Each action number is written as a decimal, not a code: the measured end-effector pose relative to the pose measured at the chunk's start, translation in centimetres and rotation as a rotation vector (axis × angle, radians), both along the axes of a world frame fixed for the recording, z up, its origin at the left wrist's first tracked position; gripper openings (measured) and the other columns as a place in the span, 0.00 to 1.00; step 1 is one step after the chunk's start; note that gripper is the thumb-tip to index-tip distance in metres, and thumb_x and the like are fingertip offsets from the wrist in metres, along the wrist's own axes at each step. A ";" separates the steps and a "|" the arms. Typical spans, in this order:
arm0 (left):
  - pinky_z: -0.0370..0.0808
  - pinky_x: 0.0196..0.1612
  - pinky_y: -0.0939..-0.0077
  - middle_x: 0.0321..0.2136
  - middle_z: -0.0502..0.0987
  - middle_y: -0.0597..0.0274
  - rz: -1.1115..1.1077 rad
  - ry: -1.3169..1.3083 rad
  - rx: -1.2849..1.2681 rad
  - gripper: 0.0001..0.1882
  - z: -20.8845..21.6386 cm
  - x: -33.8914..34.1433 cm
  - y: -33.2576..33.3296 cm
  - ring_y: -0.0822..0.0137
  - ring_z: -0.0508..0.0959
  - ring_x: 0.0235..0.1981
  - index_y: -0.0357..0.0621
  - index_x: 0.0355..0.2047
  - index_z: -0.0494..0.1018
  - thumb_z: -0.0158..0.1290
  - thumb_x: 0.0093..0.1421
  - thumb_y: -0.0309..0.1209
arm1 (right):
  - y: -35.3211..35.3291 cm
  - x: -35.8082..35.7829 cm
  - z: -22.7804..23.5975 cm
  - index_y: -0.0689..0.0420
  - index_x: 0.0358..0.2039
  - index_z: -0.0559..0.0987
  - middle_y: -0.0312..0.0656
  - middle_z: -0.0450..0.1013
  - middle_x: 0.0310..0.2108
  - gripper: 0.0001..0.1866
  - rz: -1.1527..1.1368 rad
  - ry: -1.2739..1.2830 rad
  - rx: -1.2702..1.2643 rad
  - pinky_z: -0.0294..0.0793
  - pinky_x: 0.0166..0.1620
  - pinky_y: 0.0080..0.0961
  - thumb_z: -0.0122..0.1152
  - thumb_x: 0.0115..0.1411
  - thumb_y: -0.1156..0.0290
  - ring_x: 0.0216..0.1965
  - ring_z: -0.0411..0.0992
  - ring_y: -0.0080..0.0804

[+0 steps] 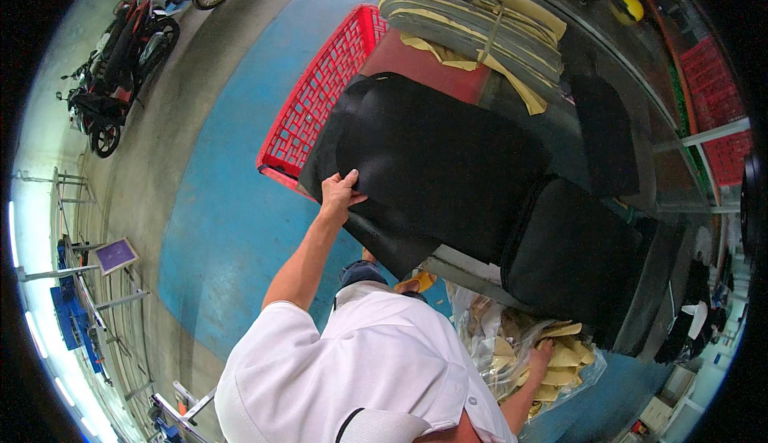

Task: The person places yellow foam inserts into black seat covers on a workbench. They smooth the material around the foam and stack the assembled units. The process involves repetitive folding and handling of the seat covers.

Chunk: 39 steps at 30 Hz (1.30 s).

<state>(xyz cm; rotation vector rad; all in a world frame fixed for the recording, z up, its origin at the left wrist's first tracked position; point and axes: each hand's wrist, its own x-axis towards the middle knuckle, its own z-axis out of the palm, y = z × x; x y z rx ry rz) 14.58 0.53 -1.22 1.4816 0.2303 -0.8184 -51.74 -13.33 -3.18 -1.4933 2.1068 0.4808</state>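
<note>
The left hand's fingers are clamped on the edge of the black sheet, which lies across the counter. Below the sheet, the right hand touches yellow pieces in a clear bag; I cannot tell whether its fingers grip any. The small pale mark at the sheet's far edge is unreadable.

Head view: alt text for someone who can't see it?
A white-shirted person, seen from above, has the left hand near the edge of a large black sheet and the right hand among pale yellow pieces in a clear plastic bag. A red basket shows beside the sheet, with a tied grey-and-yellow stack beyond and motorcycles at upper left.
</note>
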 end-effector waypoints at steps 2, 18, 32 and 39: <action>0.81 0.26 0.70 0.27 0.76 0.65 0.005 0.029 0.000 0.10 -0.8 0.2 0.0 0.69 0.77 0.21 0.42 0.34 0.69 0.55 0.60 0.35 | 0.1 -0.9 -0.2 0.58 0.67 0.47 0.50 0.46 0.67 0.43 -0.169 -0.208 -0.071 0.55 0.63 0.39 0.59 0.56 0.62 0.66 0.48 0.46; 0.82 0.32 0.67 0.29 0.76 0.62 0.025 -0.002 0.048 0.09 -1.9 -0.1 0.9 0.68 0.78 0.26 0.39 0.36 0.71 0.51 0.62 0.32 | 1.0 3.5 6.4 0.56 0.65 0.54 0.46 0.46 0.67 0.40 -0.298 -0.274 -0.136 0.50 0.65 0.37 0.54 0.60 0.48 0.67 0.45 0.42; 0.81 0.24 0.71 0.28 0.77 0.62 0.050 -0.029 -0.010 0.11 -2.0 -0.1 1.3 0.68 0.79 0.23 0.40 0.36 0.70 0.56 0.59 0.33 | 1.1 5.0 7.6 0.56 0.64 0.57 0.45 0.45 0.68 0.41 -0.322 -0.210 -0.123 0.49 0.65 0.39 0.56 0.57 0.46 0.67 0.45 0.43; 0.81 0.28 0.70 0.29 0.78 0.62 0.064 -0.029 0.014 0.09 -2.0 -0.5 1.3 0.69 0.79 0.27 0.39 0.36 0.73 0.53 0.62 0.32 | 1.8 3.8 6.6 0.60 0.64 0.57 0.49 0.50 0.66 0.41 -0.294 -0.276 -0.175 0.52 0.64 0.39 0.57 0.58 0.48 0.66 0.49 0.45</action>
